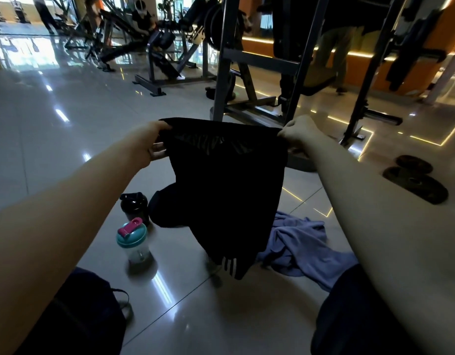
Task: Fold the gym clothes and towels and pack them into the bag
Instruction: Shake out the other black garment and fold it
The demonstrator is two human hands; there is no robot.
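Black shorts [226, 190] hang in the air between the two hands, stretched flat by the waistband. The left hand [154, 146] pinches one corner and the right hand [302, 134] pinches the other, both curled on the cloth. The legs dangle below the hands, and the white-striped hem hangs lowest and skewed, so the garment is not hanging square.

To fold it well, I judge a small shake would let both legs fall even. The hands could then come together to lay one leg on the other, seams matched, before lowering it to the floor [195, 316] for the cross fold. The pinch should sit at the very corners, since a grip further in would let the waistband sag and bunch.

Below the right hand a purple towel [298, 242] lies crumpled on the floor, not yet folded. The dark bag [75, 316] sits under the left forearm. Below the left hand stand a teal-lidded shaker bottle [132, 242] and a black shaker [134, 204], which the hem might knock on the way down
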